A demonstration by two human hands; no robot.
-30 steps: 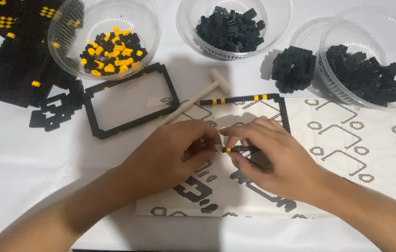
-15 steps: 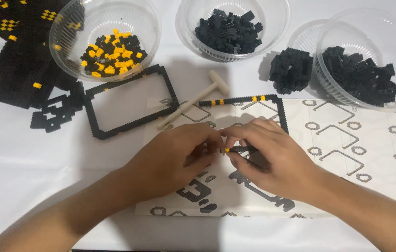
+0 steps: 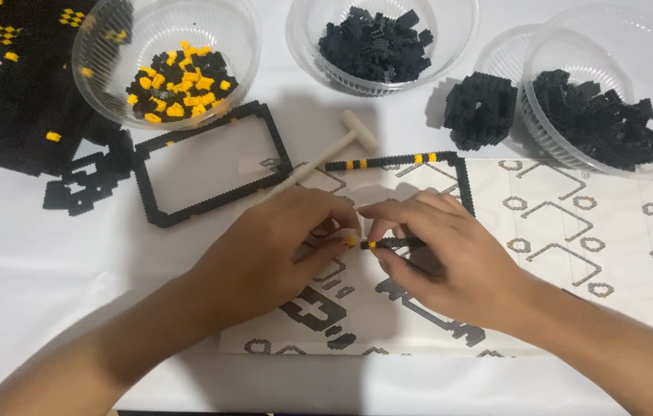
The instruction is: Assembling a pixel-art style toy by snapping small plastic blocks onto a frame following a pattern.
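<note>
black and yellow mark the small brick strip pinched between both hands at the middle of the white surface. the right hand has its grip clenched on the black part of the strip, thumb below and forefinger on top. the left hand closes its grip on the strip's yellow end, fingertips meeting those of the right hand. under both grips lies a printed instruction sheet with grey outline shapes. just beyond the left grip rests a small white hammer, and further left of it a black rectangular brick frame. beyond the right grip, a thin black bar with yellow studs lies on the sheet. well beyond both grips stand clear bowls: one of mixed yellow and black bricks, one of black bricks, and another of black bricks to the far right.
</note>
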